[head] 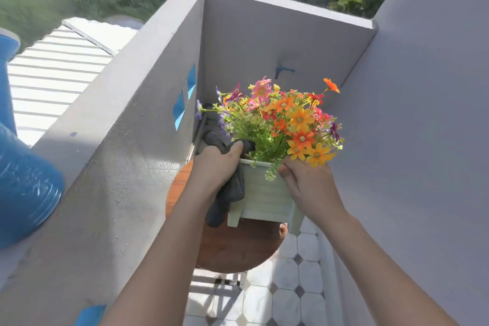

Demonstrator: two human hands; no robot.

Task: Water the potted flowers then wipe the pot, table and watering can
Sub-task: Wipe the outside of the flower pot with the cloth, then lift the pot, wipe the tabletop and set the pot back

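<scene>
Left hand (217,167) clutches a grey cloth (232,189) at the flower pot's (264,198) nine-o'clock rim. Right hand (309,185) grips its three-o'clock rim.

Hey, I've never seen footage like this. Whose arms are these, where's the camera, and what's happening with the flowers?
There is no machine here. A person wears a single camera on the head, looking down at their own two bare hands on a balcony. The left hand grips a dark grey cloth against the left rim of a pale green pot. The right hand has its fingers curled round the pot's right rim. Colourful flowers fill the pot. Beneath it is a round wooden table. One pot leg reaches past the table's edge, and I cannot tell whether the pot rests there or is lifted. On the ledge at the left stands a blue watering can.
</scene>
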